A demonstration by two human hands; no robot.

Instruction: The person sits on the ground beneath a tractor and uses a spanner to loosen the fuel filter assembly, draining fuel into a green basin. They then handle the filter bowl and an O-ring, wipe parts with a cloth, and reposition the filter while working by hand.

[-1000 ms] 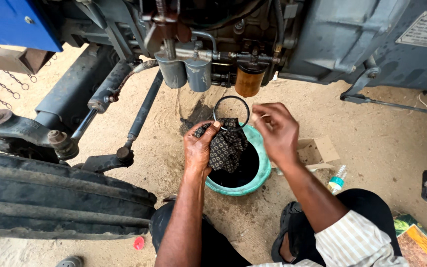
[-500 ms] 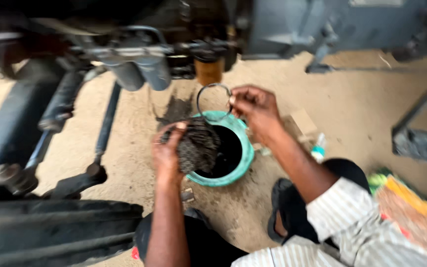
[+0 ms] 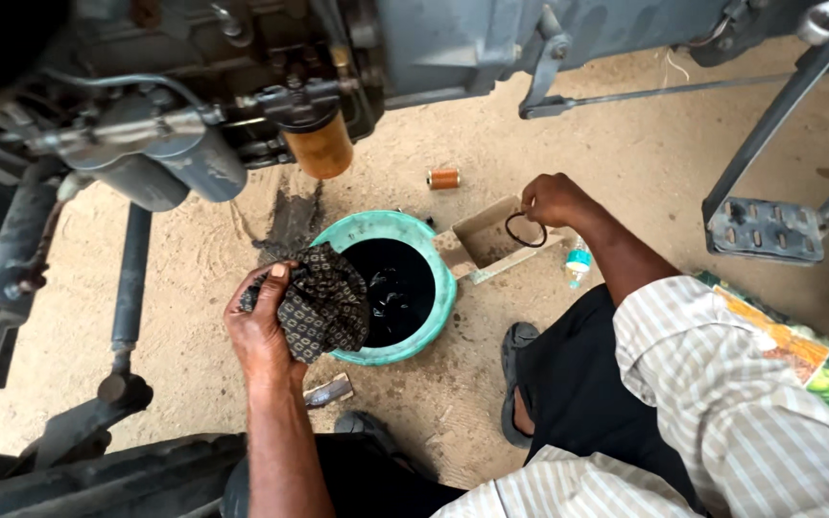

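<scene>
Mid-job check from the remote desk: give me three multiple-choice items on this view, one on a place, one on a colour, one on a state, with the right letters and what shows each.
1. Where is the black rubber ring?
A. In the right hand, over the small cardboard box
B. Floating in the basin
C. On the orange filter

2. What colour is the rim of the basin?
A. Red
B. Turquoise green
C. White

3. What is the state of the left hand?
A. Empty and open
B. Resting on the tyre
C. Closed on a dark patterned cloth

Answers: 1 A, the ring hangs from the right hand's fingers above the box. 2 B, the rim shows turquoise green around black oil. 3 C, the left hand grips the bunched cloth at the basin's edge.
</scene>
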